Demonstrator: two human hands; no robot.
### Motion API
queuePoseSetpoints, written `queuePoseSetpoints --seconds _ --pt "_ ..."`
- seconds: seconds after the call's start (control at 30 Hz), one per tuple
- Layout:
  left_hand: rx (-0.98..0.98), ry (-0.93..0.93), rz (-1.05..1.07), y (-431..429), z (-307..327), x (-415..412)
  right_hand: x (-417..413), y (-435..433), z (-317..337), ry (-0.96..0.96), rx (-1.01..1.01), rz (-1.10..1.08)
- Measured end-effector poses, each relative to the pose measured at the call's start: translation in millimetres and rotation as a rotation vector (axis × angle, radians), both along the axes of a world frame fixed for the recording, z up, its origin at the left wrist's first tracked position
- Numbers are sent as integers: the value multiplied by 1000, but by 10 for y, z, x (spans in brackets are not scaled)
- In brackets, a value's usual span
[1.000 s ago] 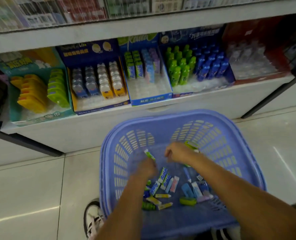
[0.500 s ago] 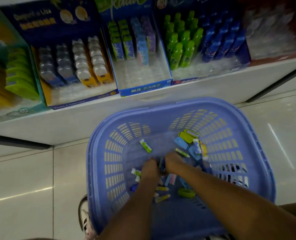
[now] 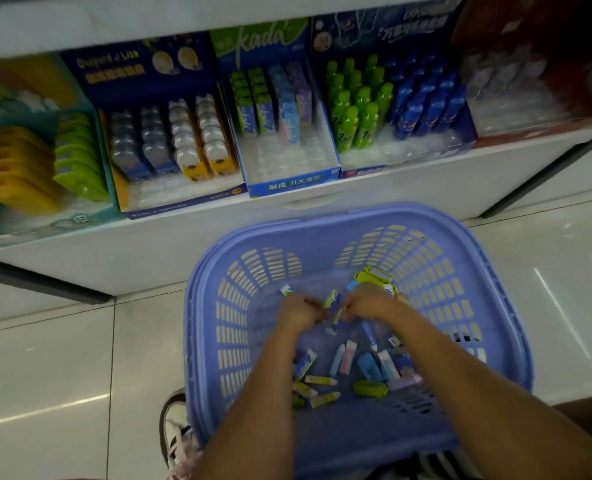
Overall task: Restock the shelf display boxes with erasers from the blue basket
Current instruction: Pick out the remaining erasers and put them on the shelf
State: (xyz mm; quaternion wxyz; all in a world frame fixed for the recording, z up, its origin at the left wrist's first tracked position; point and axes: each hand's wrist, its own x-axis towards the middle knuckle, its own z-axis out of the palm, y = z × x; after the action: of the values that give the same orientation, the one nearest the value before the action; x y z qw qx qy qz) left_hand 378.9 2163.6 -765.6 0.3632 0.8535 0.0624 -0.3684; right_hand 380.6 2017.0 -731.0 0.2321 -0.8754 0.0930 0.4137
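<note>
Item 1, blue basket point(image 3: 502, 292): surrounds both hands.
Item 2, left hand point(image 3: 299, 315): fingers curled round a white-tipped eraser point(image 3: 286, 291) that pokes out beyond the knuckles.
Item 3, right hand point(image 3: 370, 303): fingers curled, pinching a green eraser point(image 3: 331, 300) in the gap between the 2 hands; the blur hides the exact hold.
Item 4, loose erasers point(image 3: 346, 358): a scattered heap behind the hands, towards the person.
Item 5, display box point(image 3: 289, 184): on the shelf point(image 3: 218, 237) beyond the hands, its front rows bare.
Status, as judged: picking stage; most stock is still in the basket and the filling is still to do.
</note>
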Motion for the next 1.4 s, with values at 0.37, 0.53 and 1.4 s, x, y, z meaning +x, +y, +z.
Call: queuePoseSetpoints --seconds 0.37,0.53,1.4 --pt "-495 -395 257 498 1887 508 523 -64 1978 -1042 479 -479" --pt "-585 -457 455 672 2077 430 1013 481 2373 -1204 383 -163" --pt "-732 -608 696 652 2017 467 1558 815 2380 -922 89 159"
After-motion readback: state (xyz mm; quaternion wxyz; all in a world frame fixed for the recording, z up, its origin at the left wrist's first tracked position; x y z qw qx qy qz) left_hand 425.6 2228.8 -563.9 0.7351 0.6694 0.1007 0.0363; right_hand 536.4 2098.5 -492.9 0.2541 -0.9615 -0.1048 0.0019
